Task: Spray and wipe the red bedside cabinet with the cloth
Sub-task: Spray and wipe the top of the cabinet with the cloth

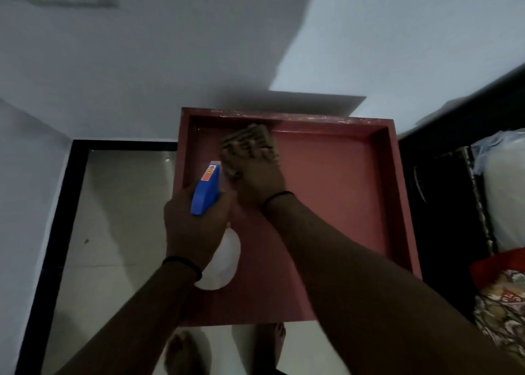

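Right hand (258,181) presses a cloth (246,138) flat-fingered near the red cabinet's (326,192) far-left corner; left hand (194,229) grips a spray bottle (205,191).

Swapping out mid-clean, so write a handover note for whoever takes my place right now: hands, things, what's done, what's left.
Left hand: grip curled round the spray bottle, held over the near left part of the red cabinet, nozzle pointing away from the body.
Right hand: fingers spread flat on the cloth, pressing it down by the far left corner of the recessed top.
Done: wiping is under way at that corner; the blur hides how much is already clean.
Left: probably the middle and right of the top, and the far rim, which shows pale specks.
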The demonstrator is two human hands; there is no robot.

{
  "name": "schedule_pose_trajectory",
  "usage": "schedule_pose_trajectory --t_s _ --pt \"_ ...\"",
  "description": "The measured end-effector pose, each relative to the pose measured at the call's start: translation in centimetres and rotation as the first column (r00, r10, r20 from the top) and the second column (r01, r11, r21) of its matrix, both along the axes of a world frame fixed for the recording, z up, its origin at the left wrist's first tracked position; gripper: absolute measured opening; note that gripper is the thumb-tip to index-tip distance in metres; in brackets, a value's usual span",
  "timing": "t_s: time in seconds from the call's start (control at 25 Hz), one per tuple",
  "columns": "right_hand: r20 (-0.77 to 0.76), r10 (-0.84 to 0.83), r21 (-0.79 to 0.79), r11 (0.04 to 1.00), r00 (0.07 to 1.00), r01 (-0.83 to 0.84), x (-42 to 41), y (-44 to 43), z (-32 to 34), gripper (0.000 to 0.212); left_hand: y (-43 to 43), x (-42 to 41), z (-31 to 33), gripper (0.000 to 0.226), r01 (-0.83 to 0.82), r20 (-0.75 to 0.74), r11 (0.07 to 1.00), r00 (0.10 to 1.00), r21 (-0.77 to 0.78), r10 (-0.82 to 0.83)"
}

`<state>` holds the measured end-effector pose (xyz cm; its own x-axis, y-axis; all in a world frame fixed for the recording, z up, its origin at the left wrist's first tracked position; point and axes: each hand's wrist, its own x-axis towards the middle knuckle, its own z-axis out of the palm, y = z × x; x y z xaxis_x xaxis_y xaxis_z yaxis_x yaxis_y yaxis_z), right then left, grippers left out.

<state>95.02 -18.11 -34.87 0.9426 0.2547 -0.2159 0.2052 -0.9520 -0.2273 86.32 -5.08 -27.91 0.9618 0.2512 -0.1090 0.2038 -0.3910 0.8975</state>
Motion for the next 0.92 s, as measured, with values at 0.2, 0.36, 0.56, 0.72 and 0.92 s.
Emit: schedule_pose_trajectory --t_s 0.2,0.36,0.56,0.72,0.92 --pt "-0.009 0.187 -0.021 0.982 0.982 -0.187 2.0 1.4 -0.3 0.055 -0.6 0.1 -0.6 0.026 0.048 -0.012 0.998 0.999 0.051 -0.047" --pt "-0.053 0.055 0.027 0.998 0.997 -0.053 1.5 -9.0 -0.5 0.055 -3.3 0.3 0.0 0.027 0.069 -0.090 0.996 0.993 -0.050 -0.074" --pt "-0.124 -0.206 -0.067 0.978 0.971 0.199 0.4 -20.5 0.1 0.063 -7.4 1.5 0.2 0.024 0.167 -0.103 0.979 0.978 -0.121 -0.179" --pt "-0.071 -0.286 -0.017 0.958 0.956 0.285 -0.3 -22.5 -0.6 0.067 -9.6 1.6 0.0 0.023 0.208 -0.111 0.972 0.969 -0.110 -0.220" --pt "-0.099 -0.459 -0.050 0.888 0.883 0.456 -3.2 -19.6 -0.4 0.070 -9.5 1.0 -0.5 0.030 0.229 -0.127 0.967 0.962 -0.111 -0.242"
